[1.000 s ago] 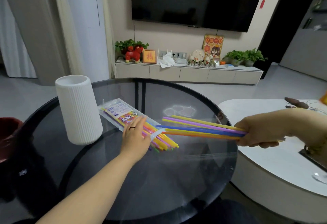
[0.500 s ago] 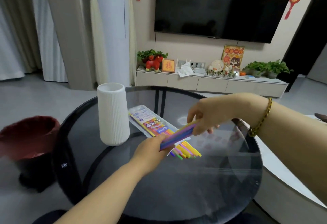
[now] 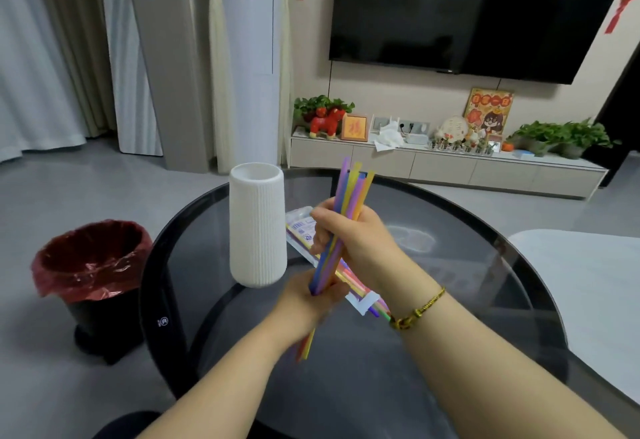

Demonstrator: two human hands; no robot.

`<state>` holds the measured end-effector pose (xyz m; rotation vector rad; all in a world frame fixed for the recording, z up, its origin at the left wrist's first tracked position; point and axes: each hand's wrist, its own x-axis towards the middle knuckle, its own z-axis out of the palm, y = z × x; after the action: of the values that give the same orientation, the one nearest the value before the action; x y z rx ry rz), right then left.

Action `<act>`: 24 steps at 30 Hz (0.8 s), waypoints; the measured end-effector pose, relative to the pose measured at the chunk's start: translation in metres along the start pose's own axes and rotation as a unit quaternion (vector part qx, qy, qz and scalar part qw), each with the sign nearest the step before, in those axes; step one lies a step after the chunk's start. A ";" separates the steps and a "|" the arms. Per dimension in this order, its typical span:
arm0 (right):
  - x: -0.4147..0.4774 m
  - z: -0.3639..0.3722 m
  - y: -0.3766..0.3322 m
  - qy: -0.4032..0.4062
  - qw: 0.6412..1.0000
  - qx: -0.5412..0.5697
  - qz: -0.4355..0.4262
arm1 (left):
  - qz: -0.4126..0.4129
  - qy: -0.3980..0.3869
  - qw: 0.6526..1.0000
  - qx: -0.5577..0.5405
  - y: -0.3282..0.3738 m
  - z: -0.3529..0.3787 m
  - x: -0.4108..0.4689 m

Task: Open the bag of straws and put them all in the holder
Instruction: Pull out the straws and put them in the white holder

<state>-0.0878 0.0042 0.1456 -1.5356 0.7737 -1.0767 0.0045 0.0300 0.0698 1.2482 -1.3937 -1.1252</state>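
Bunch of straws [image 3: 349, 196] stands nearly upright just right of the holder [image 3: 258, 227]. The right hand [image 3: 360, 241] has its grip wrapped round the middle, and the left hand [image 3: 304, 300] is curled round the lower end, bit blurry. The bag [image 3: 299, 227] lies flat on the bench [image 3: 450, 265], touching the holder's right side.

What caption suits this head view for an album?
A straw bundle held by left hand and right hand beside the white holder, bag lying behind.
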 end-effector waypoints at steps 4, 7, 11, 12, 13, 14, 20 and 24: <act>0.012 0.016 0.005 0.005 1.000 -0.011 -0.012 | 0.005 -0.001 1.000 0.003 -0.006 -0.012 0.004; 0.014 0.020 0.014 -0.026 0.999 -0.046 -0.014 | 0.008 0.000 1.000 0.024 -0.013 -0.018 0.005; 0.014 0.023 0.028 -0.048 0.997 -0.066 0.016 | -0.020 -0.003 0.999 0.035 -0.023 -0.019 0.003; 0.013 0.025 0.031 -0.048 0.996 -0.068 0.022 | -0.027 -0.002 0.999 0.031 -0.025 -0.018 0.002; 0.013 0.026 0.033 -0.047 0.996 -0.070 0.027 | -0.035 -0.003 0.999 0.021 -0.027 -0.018 0.002; 0.012 0.028 0.035 -0.041 0.996 -0.067 0.031 | -0.044 -0.002 0.999 0.016 -0.028 -0.017 0.002; 0.023 0.029 0.024 -0.014 0.999 -0.014 0.032 | -0.055 0.008 0.998 -0.002 -0.021 -0.027 0.009; 0.039 0.033 0.005 0.008 1.000 0.024 0.011 | -0.007 -0.008 0.999 0.036 -0.007 -0.048 0.013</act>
<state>-0.0423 -0.0194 0.1490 -1.4768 0.7696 -1.0847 0.0519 0.0137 0.0708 1.3048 -1.4496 -1.1051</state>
